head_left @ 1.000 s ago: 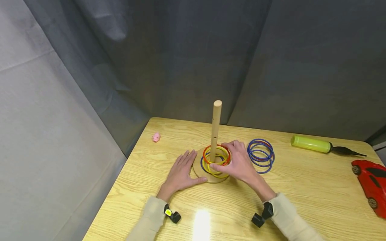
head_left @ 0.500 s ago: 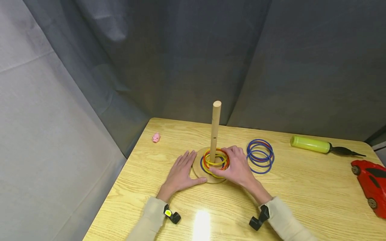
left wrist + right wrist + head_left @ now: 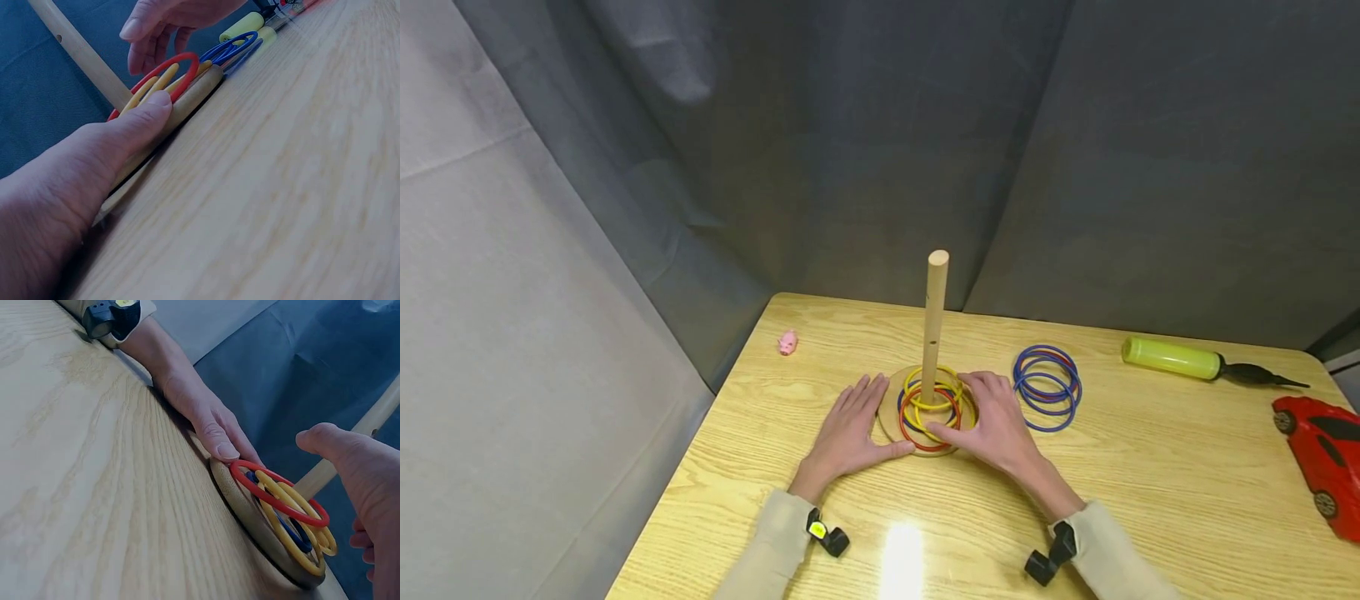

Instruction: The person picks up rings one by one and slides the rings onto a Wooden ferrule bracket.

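A wooden post [image 3: 934,329] stands upright on a round wooden base [image 3: 889,410]. At its foot, a red ring [image 3: 195,67] lies tilted over yellow rings [image 3: 164,79] and a blue ring [image 3: 302,535]. My left hand [image 3: 848,432] rests along the left side of the base, fingers extended and the thumb on the front rim. Over the right side of the base is my right hand [image 3: 1000,427], its thumb and fingers spread apart. In the right wrist view its thumb [image 3: 325,439] is raised off the rings, with nothing in its grasp.
Several blue rings [image 3: 1078,392] and a red one lie overlapped to the right of the base. Farther right are a yellow-green hand pump [image 3: 1172,359] with a black nozzle and a red toy car [image 3: 1326,467]. A small pink pig figure [image 3: 787,342] sits at the back left.
The red ring has gone from my right fingers down onto the front of the ring pile. My right hand has let go and drawn slightly right. My left hand has stayed put.
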Motion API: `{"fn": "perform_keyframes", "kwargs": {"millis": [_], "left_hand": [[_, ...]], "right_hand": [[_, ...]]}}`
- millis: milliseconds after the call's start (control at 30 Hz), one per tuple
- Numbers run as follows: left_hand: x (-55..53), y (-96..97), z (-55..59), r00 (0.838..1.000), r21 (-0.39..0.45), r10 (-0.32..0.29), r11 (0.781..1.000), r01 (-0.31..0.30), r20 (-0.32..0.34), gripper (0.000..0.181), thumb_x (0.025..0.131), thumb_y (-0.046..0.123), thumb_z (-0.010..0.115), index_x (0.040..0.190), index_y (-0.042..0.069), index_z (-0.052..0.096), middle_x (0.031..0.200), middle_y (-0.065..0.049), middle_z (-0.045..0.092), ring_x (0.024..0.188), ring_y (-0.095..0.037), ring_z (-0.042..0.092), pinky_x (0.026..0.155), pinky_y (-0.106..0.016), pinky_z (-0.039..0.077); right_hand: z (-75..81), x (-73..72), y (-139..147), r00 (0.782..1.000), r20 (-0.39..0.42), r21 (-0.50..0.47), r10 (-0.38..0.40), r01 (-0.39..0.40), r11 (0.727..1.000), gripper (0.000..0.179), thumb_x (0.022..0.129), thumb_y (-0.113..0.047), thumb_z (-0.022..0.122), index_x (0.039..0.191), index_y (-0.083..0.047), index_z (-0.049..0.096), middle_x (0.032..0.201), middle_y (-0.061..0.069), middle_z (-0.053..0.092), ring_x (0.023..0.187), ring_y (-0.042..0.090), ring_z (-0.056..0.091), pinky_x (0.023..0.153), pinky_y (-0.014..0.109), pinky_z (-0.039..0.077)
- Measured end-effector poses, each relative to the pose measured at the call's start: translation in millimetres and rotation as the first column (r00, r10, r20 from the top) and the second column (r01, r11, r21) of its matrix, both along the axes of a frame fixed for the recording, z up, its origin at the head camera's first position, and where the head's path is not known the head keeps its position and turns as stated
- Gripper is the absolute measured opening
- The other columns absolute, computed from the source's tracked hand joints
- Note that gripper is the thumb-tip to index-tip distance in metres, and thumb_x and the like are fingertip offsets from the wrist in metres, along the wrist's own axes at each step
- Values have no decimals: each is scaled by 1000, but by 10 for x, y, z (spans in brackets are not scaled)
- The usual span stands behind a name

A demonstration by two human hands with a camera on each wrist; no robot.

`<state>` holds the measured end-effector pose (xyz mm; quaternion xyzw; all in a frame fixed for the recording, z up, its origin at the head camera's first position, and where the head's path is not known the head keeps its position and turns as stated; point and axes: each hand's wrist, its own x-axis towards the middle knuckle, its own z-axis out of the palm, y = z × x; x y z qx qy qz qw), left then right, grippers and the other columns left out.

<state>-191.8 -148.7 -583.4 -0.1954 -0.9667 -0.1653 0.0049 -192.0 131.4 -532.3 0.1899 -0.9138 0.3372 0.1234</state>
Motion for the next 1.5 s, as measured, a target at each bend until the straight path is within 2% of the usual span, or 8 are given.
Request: {"fn": "perform_keyframes", "kwargs": {"millis": [200,600,900,1200,1367,1500], "left_hand": [[-12,-13,-5,1000,5,-9,1000,9,-9,122,81,96,43,170,18,13,176,1,14,162,-21,8,131,-46,12],[-45,-55,-3,1000,10,-22,1000,22,-11,123,81,95,47,170,18,13,175,1,15,162,-20,8,131,-45,13],[-48,-51,2,1000,11,-31,999,31,-2,123,80,95,46,170,19,13,175,1,15,162,-20,8,131,-46,13],[-38,-45,25,999,12,-41,999,41,7,121,82,94,46,170,18,12,175,1,15,162,-21,8,131,-47,14],[-25,-46,29,998,18,-56,998,56,-20,116,86,90,46,169,16,15,175,-1,15,162,-23,12,130,-47,16],[-13,-51,22,996,26,-69,997,70,-53,111,90,85,48,169,13,18,175,-4,16,161,-26,15,130,-49,18]], "right_hand": [[-28,62,118,1000,-11,-43,-25,25,999,92,71,-58,91,137,1,62,135,18,60,129,38,48,108,59,38],[-136,141,498,993,-62,-59,-100,96,994,85,73,-44,93,136,3,61,132,23,62,126,43,52,102,63,41],[-214,160,807,982,-58,-70,-179,174,982,84,73,-31,94,137,7,56,133,28,56,124,48,48,102,67,36],[-324,111,962,935,-104,-100,-338,328,939,96,66,-29,94,141,11,50,129,37,44,118,56,41,94,66,36],[-397,110,975,909,-37,-91,-416,411,907,108,65,-37,96,148,8,44,133,37,37,122,55,36,95,65,35],[-445,112,975,895,9,-58,-445,445,894,115,65,-43,96,152,7,39,136,37,35,124,55,34,97,66,33]]}}
